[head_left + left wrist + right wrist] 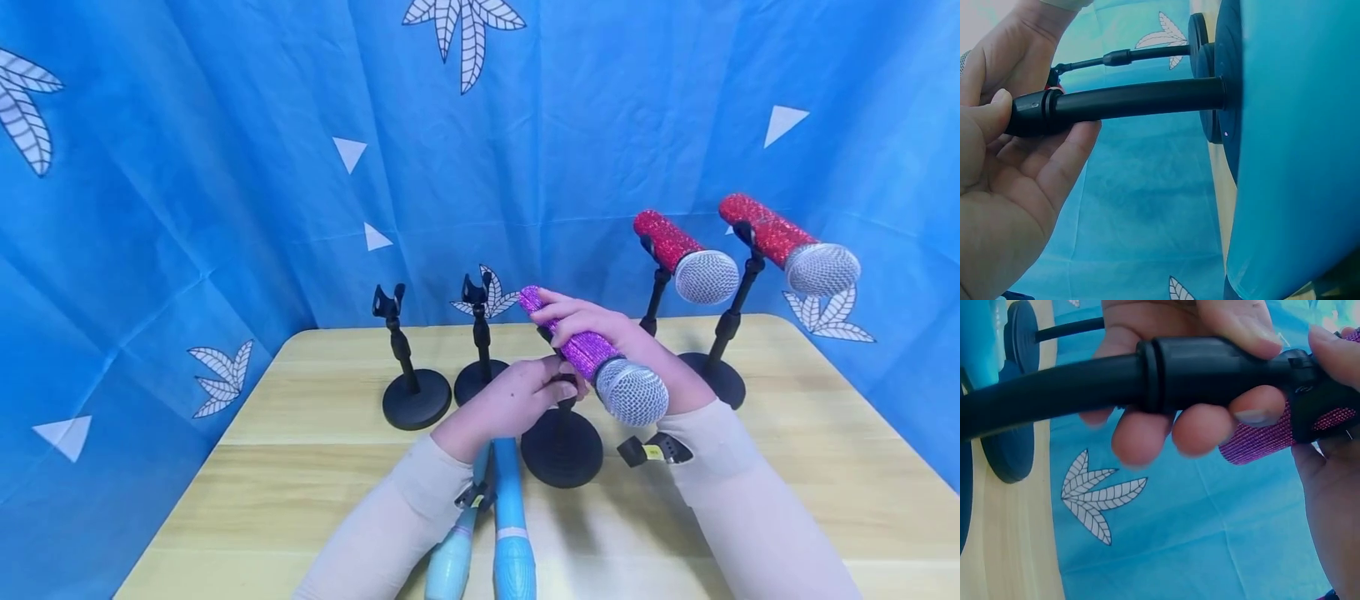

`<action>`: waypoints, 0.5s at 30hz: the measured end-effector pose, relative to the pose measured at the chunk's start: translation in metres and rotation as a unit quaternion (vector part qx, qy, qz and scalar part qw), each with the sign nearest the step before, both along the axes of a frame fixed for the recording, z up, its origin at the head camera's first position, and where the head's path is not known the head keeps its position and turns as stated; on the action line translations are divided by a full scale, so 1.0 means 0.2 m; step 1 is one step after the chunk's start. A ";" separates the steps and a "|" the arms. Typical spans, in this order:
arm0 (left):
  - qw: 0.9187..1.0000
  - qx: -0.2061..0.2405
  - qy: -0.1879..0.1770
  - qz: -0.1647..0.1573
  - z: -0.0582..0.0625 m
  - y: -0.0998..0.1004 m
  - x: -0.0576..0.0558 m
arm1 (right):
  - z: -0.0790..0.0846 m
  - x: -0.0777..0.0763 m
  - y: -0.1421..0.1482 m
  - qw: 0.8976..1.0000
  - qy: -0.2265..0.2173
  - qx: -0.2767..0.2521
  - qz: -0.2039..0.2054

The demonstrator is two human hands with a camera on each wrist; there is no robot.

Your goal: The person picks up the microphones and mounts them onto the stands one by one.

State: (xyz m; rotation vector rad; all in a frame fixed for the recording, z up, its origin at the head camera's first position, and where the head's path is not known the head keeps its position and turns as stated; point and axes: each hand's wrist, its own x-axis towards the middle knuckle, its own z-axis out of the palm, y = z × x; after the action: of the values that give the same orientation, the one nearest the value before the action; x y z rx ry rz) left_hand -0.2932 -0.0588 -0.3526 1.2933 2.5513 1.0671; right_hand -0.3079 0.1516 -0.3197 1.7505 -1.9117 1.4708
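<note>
A glittery purple microphone [588, 352] with a silver mesh head lies tilted in the clip of a black desk stand [562, 450], its head toward me. My right hand [603, 325] holds the microphone from above, fingers curled over its body. Below it, my left hand [517, 396] grips the upper post of the same stand. Thumb and fingers wrap the thick collar [1035, 112] in the left wrist view. In the right wrist view the black clip [1310, 412] sits around the purple handle. The stand's round base is on the wooden table.
Two red glittery microphones [671, 242] rest on stands at the right. Two black stands [416, 398] with bare clips stand to the left. Two long light-blue objects [512, 500] with thicker near ends lie under my left forearm. A blue curtain [450, 167] hangs behind the table [300, 483].
</note>
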 end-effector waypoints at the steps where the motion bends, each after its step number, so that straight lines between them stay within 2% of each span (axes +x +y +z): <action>1: 1.000 0.001 0.001 0.001 0.00 0.00 0.00 | 0.01 0.00 0.00 1.000 0.005 0.001 -0.006; 4: 1.000 0.008 -0.003 -0.003 0.02 0.00 -0.01 | 0.03 0.01 0.00 0.999 0.014 0.004 -0.033; 7: 0.999 0.019 -0.025 -0.019 0.01 0.00 -0.01 | 0.03 0.01 -0.01 0.998 0.016 0.014 -0.051; 11: 0.997 0.028 -0.054 -0.041 -0.01 0.00 0.00 | 0.03 0.01 -0.02 0.998 0.028 0.029 -0.037; 15: 0.996 0.034 -0.058 -0.050 -0.02 0.00 0.00 | 0.02 0.01 -0.01 0.998 0.028 0.037 -0.050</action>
State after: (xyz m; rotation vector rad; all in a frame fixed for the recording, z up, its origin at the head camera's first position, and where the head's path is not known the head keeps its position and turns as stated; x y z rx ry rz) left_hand -0.2932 -0.0582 -0.3560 1.3184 2.3600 1.1805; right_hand -0.3059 0.1489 -0.3153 1.6801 -2.0177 1.3211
